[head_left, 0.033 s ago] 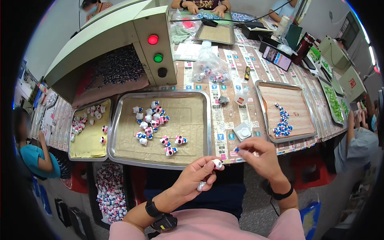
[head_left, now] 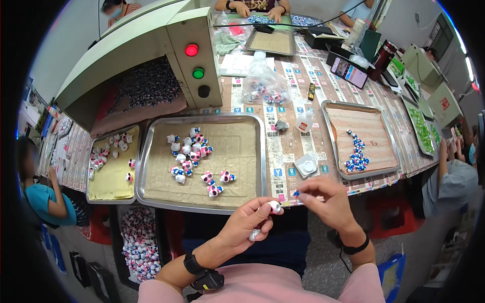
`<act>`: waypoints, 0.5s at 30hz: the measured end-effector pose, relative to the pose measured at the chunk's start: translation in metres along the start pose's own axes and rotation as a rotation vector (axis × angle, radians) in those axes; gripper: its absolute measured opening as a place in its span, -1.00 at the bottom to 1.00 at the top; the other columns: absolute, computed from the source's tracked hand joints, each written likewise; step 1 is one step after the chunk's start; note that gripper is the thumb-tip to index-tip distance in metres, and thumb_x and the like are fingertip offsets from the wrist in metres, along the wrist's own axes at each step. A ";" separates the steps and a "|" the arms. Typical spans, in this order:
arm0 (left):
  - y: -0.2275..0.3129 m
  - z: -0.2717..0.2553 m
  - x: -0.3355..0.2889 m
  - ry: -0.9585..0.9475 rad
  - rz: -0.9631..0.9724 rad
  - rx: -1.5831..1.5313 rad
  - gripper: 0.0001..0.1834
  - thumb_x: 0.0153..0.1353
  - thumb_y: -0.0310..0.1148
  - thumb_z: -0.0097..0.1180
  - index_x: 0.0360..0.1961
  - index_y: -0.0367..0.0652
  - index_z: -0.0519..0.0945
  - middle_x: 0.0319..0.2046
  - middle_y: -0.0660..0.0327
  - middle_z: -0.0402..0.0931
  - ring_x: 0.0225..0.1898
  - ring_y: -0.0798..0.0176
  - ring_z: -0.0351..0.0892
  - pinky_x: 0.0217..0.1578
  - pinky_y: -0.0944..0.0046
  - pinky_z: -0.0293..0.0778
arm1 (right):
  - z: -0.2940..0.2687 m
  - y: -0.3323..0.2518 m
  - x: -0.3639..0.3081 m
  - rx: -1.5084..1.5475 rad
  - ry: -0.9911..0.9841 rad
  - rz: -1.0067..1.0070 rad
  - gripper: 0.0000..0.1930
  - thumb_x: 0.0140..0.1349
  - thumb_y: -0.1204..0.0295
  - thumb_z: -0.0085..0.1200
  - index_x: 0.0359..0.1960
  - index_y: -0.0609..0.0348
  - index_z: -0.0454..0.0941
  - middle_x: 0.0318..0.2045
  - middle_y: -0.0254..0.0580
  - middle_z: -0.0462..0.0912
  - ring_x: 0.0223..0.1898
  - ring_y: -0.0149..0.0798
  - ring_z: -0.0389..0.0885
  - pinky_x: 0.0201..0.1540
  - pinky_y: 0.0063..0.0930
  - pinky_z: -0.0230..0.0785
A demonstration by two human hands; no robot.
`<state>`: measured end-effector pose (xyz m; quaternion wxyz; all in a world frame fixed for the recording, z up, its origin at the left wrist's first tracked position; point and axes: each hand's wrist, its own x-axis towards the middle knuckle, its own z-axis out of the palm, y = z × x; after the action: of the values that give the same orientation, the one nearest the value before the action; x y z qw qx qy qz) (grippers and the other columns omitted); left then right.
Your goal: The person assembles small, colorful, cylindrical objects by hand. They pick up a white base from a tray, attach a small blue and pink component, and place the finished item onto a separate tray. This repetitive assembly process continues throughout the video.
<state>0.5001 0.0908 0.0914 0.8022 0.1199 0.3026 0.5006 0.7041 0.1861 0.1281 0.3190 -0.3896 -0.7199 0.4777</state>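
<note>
My left hand [head_left: 248, 218] is closed around a small white and pink figurine head [head_left: 275, 206], its hollow opening facing right. A second white piece [head_left: 254, 234] is tucked among the lower fingers of that hand. Just to the right, my right hand [head_left: 326, 199] pinches a tiny blue part [head_left: 296, 193] between thumb and fingertip, a short gap from the head. Several white, pink and blue figurines [head_left: 192, 164] lie in the large metal tray [head_left: 261, 151] beyond my left hand. Small blue and white parts [head_left: 357, 159] sit in the right-hand tray [head_left: 331, 131].
A yellow-lined tray [head_left: 113, 189] with white heads stands left, before a machine [head_left: 194, 30] with red and green lights. A small white dish [head_left: 306, 165] and a white bottle [head_left: 304, 121] stand between the trays. Below the table is a bin of figurines [head_left: 139, 242]. Other people work around.
My right hand has shifted slightly left and down with the blue part, nearer the figurine head. My left hand stays almost where it was.
</note>
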 end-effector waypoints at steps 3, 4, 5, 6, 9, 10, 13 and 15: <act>-0.002 0.001 0.002 -0.004 -0.002 -0.005 -0.69 0.40 -0.29 -0.02 0.06 -0.23 0.43 -0.16 0.20 0.53 -0.52 0.50 0.34 -0.67 0.57 0.22 | 0.011 -0.002 -0.012 0.157 -0.029 -0.001 -0.84 0.11 0.58 0.24 -0.25 0.26 0.65 -0.25 -0.19 0.64 -0.34 -0.48 0.58 -0.33 -0.65 0.43; -0.002 0.002 0.002 -0.003 -0.006 -0.006 -0.69 0.39 -0.30 -0.01 0.06 -0.23 0.43 -0.18 0.20 0.52 -0.53 0.50 0.35 -0.68 0.56 0.22 | 0.013 -0.004 -0.015 0.176 -0.029 -0.006 -0.84 0.11 0.58 0.24 -0.24 0.27 0.65 -0.25 -0.19 0.63 -0.34 -0.49 0.58 -0.33 -0.66 0.43; -0.002 0.003 0.002 -0.002 -0.009 -0.007 -0.69 0.39 -0.30 0.00 0.06 -0.23 0.43 -0.19 0.21 0.52 -0.53 0.50 0.35 -0.68 0.56 0.22 | 0.015 -0.005 -0.016 0.194 -0.031 -0.011 -0.84 0.11 0.59 0.24 -0.24 0.27 0.65 -0.24 -0.19 0.63 -0.34 -0.49 0.58 -0.33 -0.66 0.43; -0.003 0.003 0.002 -0.003 -0.008 -0.012 -0.70 0.38 -0.31 0.01 0.05 -0.23 0.43 -0.20 0.22 0.52 -0.54 0.50 0.35 -0.69 0.56 0.22 | 0.016 -0.004 -0.017 0.212 -0.036 -0.009 -0.84 0.12 0.59 0.23 -0.23 0.28 0.65 -0.23 -0.18 0.62 -0.34 -0.49 0.58 -0.33 -0.67 0.42; -0.005 0.003 0.002 -0.001 -0.006 -0.024 -0.71 0.37 -0.32 0.03 0.04 -0.23 0.44 -0.27 0.24 0.50 -0.55 0.50 0.35 -0.69 0.56 0.22 | 0.019 -0.003 -0.017 0.162 -0.045 -0.017 -0.84 0.12 0.58 0.24 -0.24 0.27 0.65 -0.27 -0.19 0.63 -0.36 -0.49 0.58 -0.34 -0.67 0.42; -0.004 0.003 0.002 0.002 -0.006 -0.026 -0.71 0.37 -0.32 0.03 0.04 -0.23 0.44 -0.30 0.25 0.49 -0.55 0.51 0.35 -0.69 0.56 0.22 | 0.019 -0.003 -0.017 0.154 -0.057 -0.011 -0.84 0.12 0.58 0.24 -0.24 0.27 0.66 -0.28 -0.19 0.63 -0.36 -0.49 0.58 -0.34 -0.67 0.42; -0.006 0.002 0.002 0.017 -0.016 -0.013 -0.71 0.36 -0.34 0.06 0.03 -0.22 0.45 -0.39 0.27 0.47 -0.56 0.52 0.34 -0.69 0.56 0.22 | 0.018 -0.003 -0.017 0.119 -0.087 -0.017 -0.83 0.10 0.59 0.26 -0.24 0.26 0.66 -0.31 -0.20 0.64 -0.38 -0.48 0.58 -0.35 -0.66 0.43; -0.006 0.002 0.001 0.035 -0.016 0.002 -0.72 0.34 -0.35 0.08 0.02 -0.22 0.46 -0.43 0.29 0.45 -0.57 0.53 0.34 -0.69 0.56 0.22 | 0.017 -0.005 -0.017 0.083 -0.100 -0.051 -0.82 0.08 0.60 0.27 -0.24 0.25 0.67 -0.33 -0.19 0.65 -0.39 -0.46 0.59 -0.36 -0.65 0.43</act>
<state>0.5062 0.0890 0.0897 0.8006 0.1096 0.3180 0.4959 0.6966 0.1626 0.1256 0.3105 -0.3331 -0.7244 0.5176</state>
